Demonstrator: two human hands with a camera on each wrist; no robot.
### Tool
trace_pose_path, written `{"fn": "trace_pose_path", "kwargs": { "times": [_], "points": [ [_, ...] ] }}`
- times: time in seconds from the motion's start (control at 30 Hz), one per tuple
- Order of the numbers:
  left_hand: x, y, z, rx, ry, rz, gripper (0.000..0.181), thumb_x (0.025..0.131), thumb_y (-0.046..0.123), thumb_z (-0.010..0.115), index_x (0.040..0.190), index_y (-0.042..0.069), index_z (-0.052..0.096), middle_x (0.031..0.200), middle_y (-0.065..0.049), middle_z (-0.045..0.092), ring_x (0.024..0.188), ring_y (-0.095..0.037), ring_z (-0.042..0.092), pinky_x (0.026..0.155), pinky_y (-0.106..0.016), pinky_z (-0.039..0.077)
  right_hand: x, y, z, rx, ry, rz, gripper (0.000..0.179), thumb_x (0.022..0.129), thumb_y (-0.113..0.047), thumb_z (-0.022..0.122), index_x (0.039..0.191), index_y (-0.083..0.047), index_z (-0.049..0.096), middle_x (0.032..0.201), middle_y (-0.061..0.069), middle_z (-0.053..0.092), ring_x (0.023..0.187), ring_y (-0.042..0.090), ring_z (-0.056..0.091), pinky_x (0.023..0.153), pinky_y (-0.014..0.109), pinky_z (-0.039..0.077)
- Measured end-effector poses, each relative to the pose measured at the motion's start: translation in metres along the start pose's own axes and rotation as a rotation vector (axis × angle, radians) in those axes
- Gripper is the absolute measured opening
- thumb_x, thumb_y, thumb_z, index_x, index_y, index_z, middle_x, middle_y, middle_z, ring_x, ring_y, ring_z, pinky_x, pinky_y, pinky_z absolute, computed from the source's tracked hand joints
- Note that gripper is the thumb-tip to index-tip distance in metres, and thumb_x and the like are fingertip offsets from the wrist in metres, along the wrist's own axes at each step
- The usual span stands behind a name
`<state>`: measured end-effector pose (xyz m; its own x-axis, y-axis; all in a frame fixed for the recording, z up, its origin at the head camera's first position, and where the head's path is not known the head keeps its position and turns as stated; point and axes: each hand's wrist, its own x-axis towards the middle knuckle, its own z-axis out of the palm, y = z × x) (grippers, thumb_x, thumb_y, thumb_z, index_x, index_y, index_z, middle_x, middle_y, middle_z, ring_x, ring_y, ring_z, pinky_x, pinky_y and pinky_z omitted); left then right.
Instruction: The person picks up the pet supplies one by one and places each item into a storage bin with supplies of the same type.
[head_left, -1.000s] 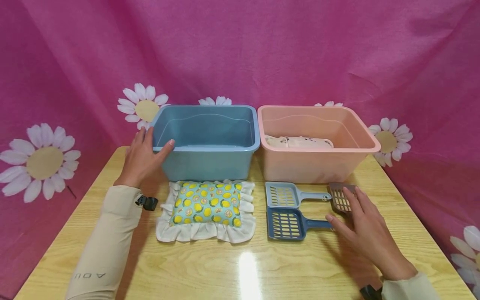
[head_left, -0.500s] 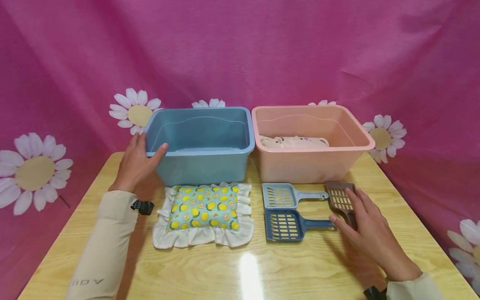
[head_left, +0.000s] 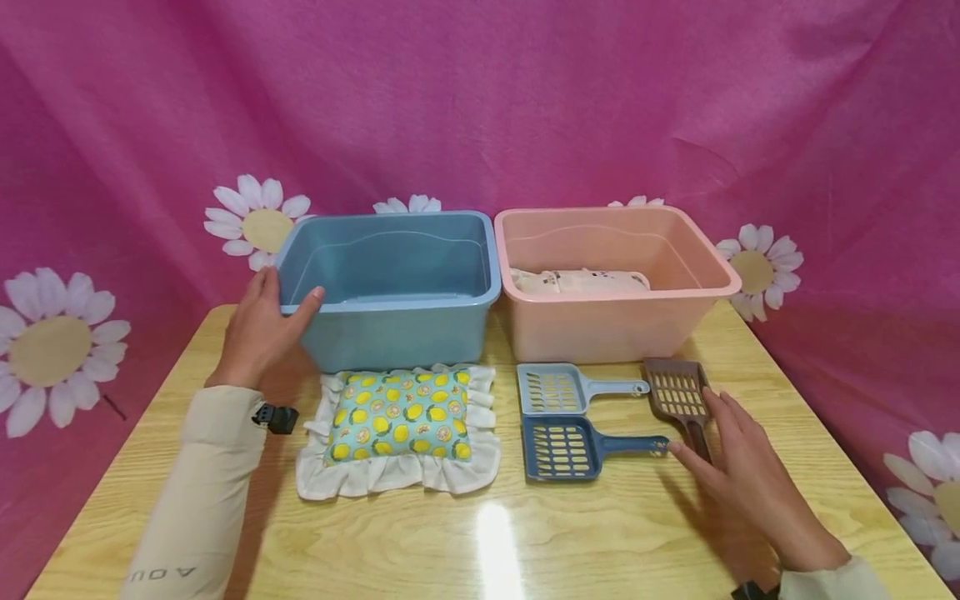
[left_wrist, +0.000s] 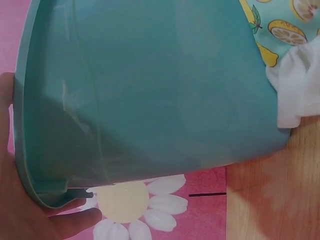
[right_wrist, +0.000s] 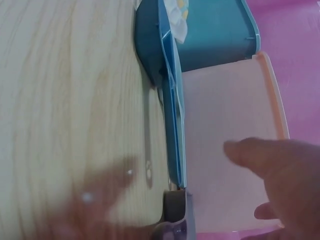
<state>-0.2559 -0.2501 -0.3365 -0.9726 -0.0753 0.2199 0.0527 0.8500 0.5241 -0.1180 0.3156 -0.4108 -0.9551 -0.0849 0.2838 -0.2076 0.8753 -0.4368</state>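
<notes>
In the head view my left hand point(head_left: 255, 337) grips the left front corner of a blue plastic bin point(head_left: 397, 337), thumb over the rim and fingers along the outer side. Its rim point(left_wrist: 20, 107) runs between thumb and fingers in the left wrist view. My right hand point(head_left: 753, 475) hovers with loosely spread fingers over the handle of a brown slotted litter scoop point(head_left: 698, 439), holding nothing. Left of that hand lie a dark blue litter scoop point(head_left: 600, 447) and, behind it, a light blue litter scoop point(head_left: 579, 389).
A pink bin point(head_left: 600, 333) stands right of the blue one, with a pale printed cloth-like bundle point(head_left: 588, 282) inside. A lemon-print pillow point(head_left: 401, 417) with white ruffles lies before the blue bin. A pink flowered curtain point(head_left: 480, 100) hangs behind the wooden table point(head_left: 375, 550).
The head view has shifted, so things sit a little further left. My right hand has drawn back off the brown scoop's slotted head, uncovering more of it. My left hand stays on the bin's rim.
</notes>
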Motion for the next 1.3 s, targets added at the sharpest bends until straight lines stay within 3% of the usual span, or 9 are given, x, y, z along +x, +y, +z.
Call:
{"fn": "trace_pose_path", "kwargs": {
  "times": [0.17, 0.37, 0.63, 0.83, 0.93, 1.03, 1.17, 1.3],
  "points": [
    [0.0, -0.001, 0.001, -0.014, 0.011, 0.004, 0.094, 0.09, 0.064, 0.043, 0.155, 0.007, 0.006, 0.156, -0.021, 0.016, 0.131, -0.05, 0.032, 0.092, -0.072, 0.035, -0.001, 0.007, 0.003, -0.005, 0.026, -0.027, 0.083, 0.08, -0.024, 0.078, 0.139, 0.014, 0.033, 0.131, 0.039, 0.042, 0.116, 0.055, 0.041, 0.091, 0.068, 0.035],
    [0.001, -0.002, 0.004, -0.042, 0.01, 0.015, 0.092, 0.091, 0.062, 0.045, 0.155, 0.008, 0.006, 0.156, -0.019, 0.016, 0.131, -0.05, 0.032, 0.092, -0.071, 0.036, -0.006, 0.016, 0.006, -0.034, 0.006, -0.004, 0.081, 0.078, -0.017, 0.079, 0.136, 0.018, 0.035, 0.123, 0.042, 0.046, 0.11, 0.055, 0.046, 0.086, 0.066, 0.039],
    [0.0, 0.0, 0.008, -0.071, 0.006, 0.014, 0.092, 0.091, 0.061, 0.047, 0.155, 0.007, 0.009, 0.156, -0.019, 0.016, 0.131, -0.051, 0.033, 0.094, -0.07, 0.036, -0.019, 0.023, 0.009, -0.088, -0.081, 0.064, 0.078, 0.079, -0.021, 0.079, 0.132, 0.019, 0.039, 0.114, 0.042, 0.051, 0.104, 0.053, 0.051, 0.077, 0.064, 0.044],
    [-0.002, -0.001, 0.006, -0.077, 0.035, -0.021, 0.09, 0.091, 0.061, 0.045, 0.156, 0.012, 0.007, 0.157, -0.018, 0.014, 0.131, -0.051, 0.033, 0.093, -0.072, 0.035, -0.017, 0.023, 0.01, -0.08, -0.113, 0.106, 0.074, 0.081, -0.024, 0.077, 0.128, 0.021, 0.043, 0.111, 0.04, 0.054, 0.101, 0.053, 0.055, 0.078, 0.062, 0.045],
    [-0.002, -0.001, 0.006, -0.077, 0.04, -0.03, 0.09, 0.091, 0.062, 0.045, 0.156, 0.014, 0.006, 0.158, -0.018, 0.013, 0.131, -0.052, 0.033, 0.092, -0.072, 0.035, -0.018, 0.024, 0.008, -0.084, -0.132, 0.131, 0.069, 0.082, -0.026, 0.076, 0.124, 0.02, 0.047, 0.106, 0.036, 0.058, 0.096, 0.05, 0.058, 0.076, 0.06, 0.047],
    [-0.002, -0.001, 0.006, -0.069, 0.043, -0.022, 0.089, 0.092, 0.061, 0.045, 0.156, 0.013, 0.007, 0.157, -0.019, 0.014, 0.129, -0.053, 0.034, 0.092, -0.072, 0.035, -0.019, 0.025, 0.006, -0.089, -0.137, 0.145, 0.061, 0.082, -0.025, 0.076, 0.119, 0.017, 0.053, 0.091, 0.022, 0.066, 0.081, 0.035, 0.065, 0.068, 0.052, 0.05],
    [-0.003, 0.0, 0.005, -0.071, 0.045, -0.019, 0.088, 0.092, 0.06, 0.044, 0.156, 0.011, 0.008, 0.157, -0.02, 0.014, 0.129, -0.054, 0.034, 0.092, -0.072, 0.034, -0.02, 0.026, 0.003, -0.09, -0.145, 0.16, 0.046, 0.084, -0.024, 0.074, 0.114, 0.008, 0.059, 0.076, 0.002, 0.066, 0.065, 0.016, 0.062, 0.056, 0.04, 0.048],
    [-0.003, 0.0, 0.006, -0.078, 0.041, -0.019, 0.089, 0.092, 0.06, 0.044, 0.156, 0.011, 0.007, 0.157, -0.02, 0.014, 0.129, -0.054, 0.034, 0.092, -0.073, 0.034, -0.023, 0.028, 0.002, -0.095, -0.138, 0.169, 0.037, 0.085, -0.023, 0.072, 0.11, 0.002, 0.062, 0.073, -0.001, 0.066, 0.063, 0.014, 0.061, 0.054, 0.035, 0.045]
  ]
}}
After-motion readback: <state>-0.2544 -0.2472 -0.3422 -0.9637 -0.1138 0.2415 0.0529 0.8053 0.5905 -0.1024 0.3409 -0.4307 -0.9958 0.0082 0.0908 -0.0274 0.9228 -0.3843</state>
